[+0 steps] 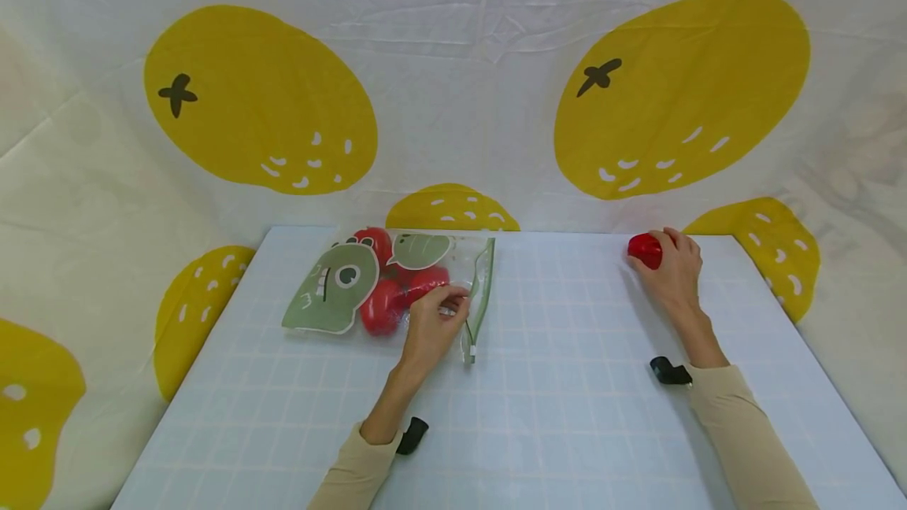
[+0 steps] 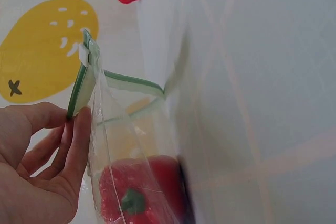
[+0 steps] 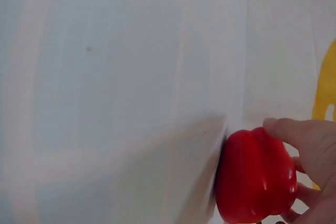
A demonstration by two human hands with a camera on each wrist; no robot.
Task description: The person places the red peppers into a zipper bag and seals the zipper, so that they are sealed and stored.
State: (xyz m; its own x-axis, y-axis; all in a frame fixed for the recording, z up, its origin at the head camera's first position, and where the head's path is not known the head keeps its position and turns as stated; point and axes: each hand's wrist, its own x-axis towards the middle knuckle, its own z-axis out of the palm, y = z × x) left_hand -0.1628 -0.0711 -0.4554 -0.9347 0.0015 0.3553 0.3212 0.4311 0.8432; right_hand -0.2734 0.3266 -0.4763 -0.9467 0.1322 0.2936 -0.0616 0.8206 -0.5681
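A clear zip bag printed with a green cartoon animal lies at the back left of the table, with several red bell peppers inside. My left hand pinches the upper edge of its mouth between thumb and fingers. In the left wrist view the green-edged mouth gapes, and a pepper with a green stem shows through the plastic. Over at the back right, my right hand grips another red bell pepper, thumb on one side and fingers on the other, close by the tabletop.
A white slider sits at the near end of the bag's zip. The table has a pale checked cover. Behind it hangs a white cloth with big yellow fruit prints. Black wrist cameras are strapped at both sleeves.
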